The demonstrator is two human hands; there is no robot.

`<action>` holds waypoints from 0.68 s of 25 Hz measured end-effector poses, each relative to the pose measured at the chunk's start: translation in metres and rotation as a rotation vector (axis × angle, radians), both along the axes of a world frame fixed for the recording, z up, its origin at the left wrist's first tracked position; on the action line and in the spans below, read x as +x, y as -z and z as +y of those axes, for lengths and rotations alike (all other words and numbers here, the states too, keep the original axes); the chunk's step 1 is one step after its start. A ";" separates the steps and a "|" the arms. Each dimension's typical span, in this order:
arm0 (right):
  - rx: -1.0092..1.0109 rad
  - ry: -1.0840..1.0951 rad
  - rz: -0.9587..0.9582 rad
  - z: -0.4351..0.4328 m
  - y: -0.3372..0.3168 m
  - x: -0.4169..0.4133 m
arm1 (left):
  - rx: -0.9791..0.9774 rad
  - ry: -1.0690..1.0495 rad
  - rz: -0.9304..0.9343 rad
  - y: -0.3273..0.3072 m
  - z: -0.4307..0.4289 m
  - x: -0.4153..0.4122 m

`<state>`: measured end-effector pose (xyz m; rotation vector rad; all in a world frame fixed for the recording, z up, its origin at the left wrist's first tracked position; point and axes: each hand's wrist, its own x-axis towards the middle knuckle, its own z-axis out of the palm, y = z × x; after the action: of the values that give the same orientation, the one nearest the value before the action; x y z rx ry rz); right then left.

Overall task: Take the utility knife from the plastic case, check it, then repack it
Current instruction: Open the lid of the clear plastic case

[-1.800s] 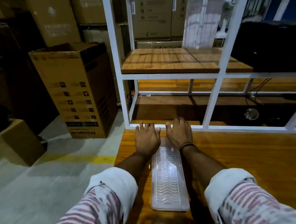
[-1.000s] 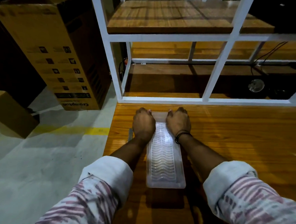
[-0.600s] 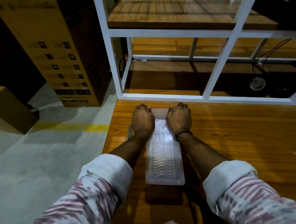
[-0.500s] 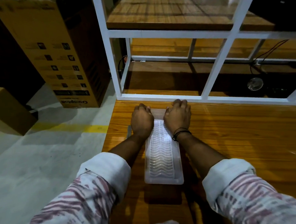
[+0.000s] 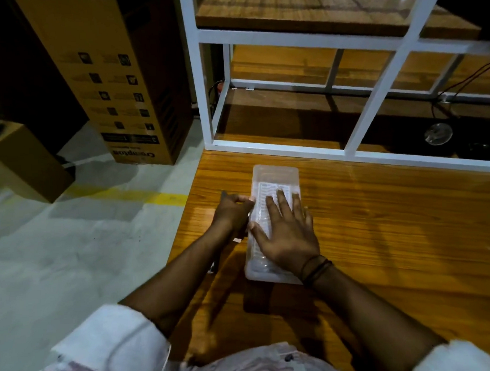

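Presently we find the plastic case (image 5: 274, 181) lying closed on the counter (image 5: 396, 228), long axis running straight away from the person. The right hand (image 5: 287, 234) lies spread flat on its lid; the left hand (image 5: 232, 214) is curled at the case's left edge, fingertips touching it, though what it pinches we cannot tell. The utility knife is not visible. Half a second ago both hands sat cupped at the far end; they now work nearer.
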<state>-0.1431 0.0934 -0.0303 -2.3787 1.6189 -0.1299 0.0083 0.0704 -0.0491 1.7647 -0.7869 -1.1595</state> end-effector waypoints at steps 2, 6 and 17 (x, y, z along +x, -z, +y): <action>-0.133 0.005 -0.010 -0.007 -0.006 0.005 | -0.030 -0.001 -0.023 -0.008 0.000 -0.004; -0.306 -0.161 0.038 0.008 -0.013 0.007 | -0.009 0.029 -0.002 -0.019 0.002 -0.004; -0.149 -0.091 0.268 0.040 -0.025 0.009 | 0.023 0.047 -0.027 -0.014 0.003 -0.003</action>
<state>-0.1342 0.1335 -0.0049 -2.6758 1.6607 0.0939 0.0050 0.0732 -0.0355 1.7923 -0.8384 -1.1817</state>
